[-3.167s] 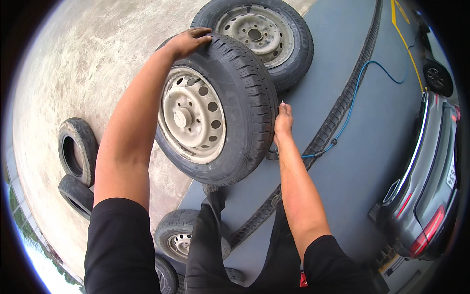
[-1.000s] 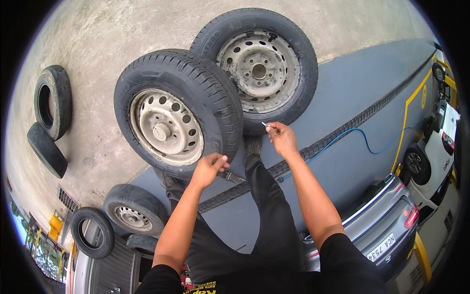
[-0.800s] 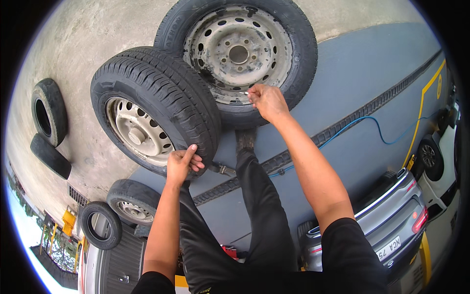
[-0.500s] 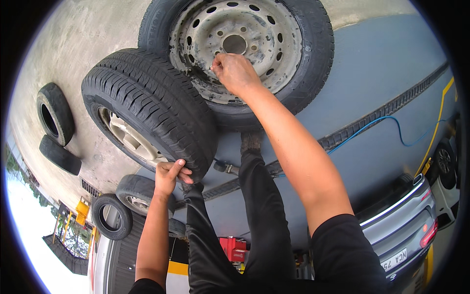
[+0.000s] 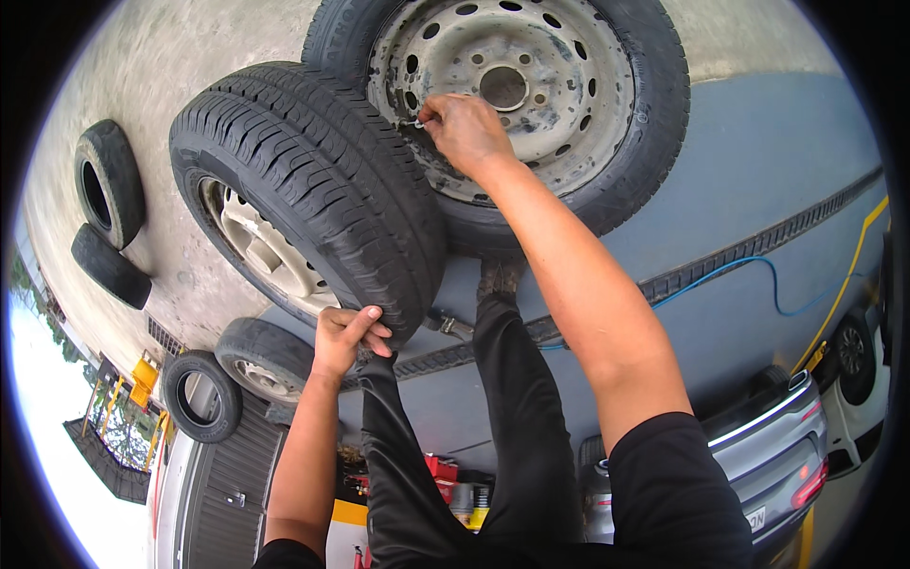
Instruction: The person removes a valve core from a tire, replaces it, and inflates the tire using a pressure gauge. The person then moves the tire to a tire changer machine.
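Note:
A wheel with a grey steel rim (image 5: 569, 114) lies flat on the floor, rim face up, in front of my feet. My right hand (image 5: 466, 133) is over the left part of this rim, fingers pinched on a small silvery piece (image 5: 409, 122) too small to identify. A second tyred wheel (image 5: 313, 171) stands tilted on its tread at the left, overlapping the flat one. My left hand (image 5: 349, 339) grips the near edge of its tread, thumb on top. The standing wheel's pale rim (image 5: 270, 251) faces left.
Two loose tyres (image 5: 112, 185) lie on the concrete at the far left. Another tyre (image 5: 202, 396) and a wheel (image 5: 265, 360) are near my left arm. A dark floor grating (image 5: 758, 237) and a blue hose (image 5: 775, 284) cross the floor. A silver car (image 5: 777, 465) stands at the lower right.
The view has shifted, so both wheels appear farther right. My right hand has moved from near the rim's centre hole toward its left edge. My left hand keeps its grip on the standing wheel.

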Available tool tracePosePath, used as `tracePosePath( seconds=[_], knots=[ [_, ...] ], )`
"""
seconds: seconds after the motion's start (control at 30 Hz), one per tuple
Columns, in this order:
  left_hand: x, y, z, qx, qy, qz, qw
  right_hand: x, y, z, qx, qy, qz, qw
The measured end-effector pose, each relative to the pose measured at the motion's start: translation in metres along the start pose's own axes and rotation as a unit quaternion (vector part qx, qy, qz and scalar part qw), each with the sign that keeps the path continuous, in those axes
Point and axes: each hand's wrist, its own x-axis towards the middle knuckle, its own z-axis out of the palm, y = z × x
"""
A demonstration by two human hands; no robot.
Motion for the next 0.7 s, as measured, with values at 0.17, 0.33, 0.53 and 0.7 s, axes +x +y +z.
tracePosePath(
  seconds=[0.17, 0.33, 0.53, 0.7],
  knots=[
    [0.003, 0.0, -0.003, 0.012, -0.017, -0.017, 1.0, -0.013, 0.002, -0.005, 0.009, 0.021, 0.028, 0.999],
    [0.004, 0.009, -0.002, -0.01, -0.03, -0.043, 0.999, -0.058, 0.014, -0.024, 0.079, 0.045, 0.184, 0.979],
    [0.009, 0.008, -0.002, -0.018, -0.086, -0.011, 0.996, -0.124, -0.015, -0.08, 0.229, 0.072, 0.301, 0.923],
    [0.012, 0.002, -0.003, 0.014, -0.103, 0.073, 0.992, -0.152, -0.104, -0.091, 0.17, 0.052, 0.269, 0.947]
  ],
)
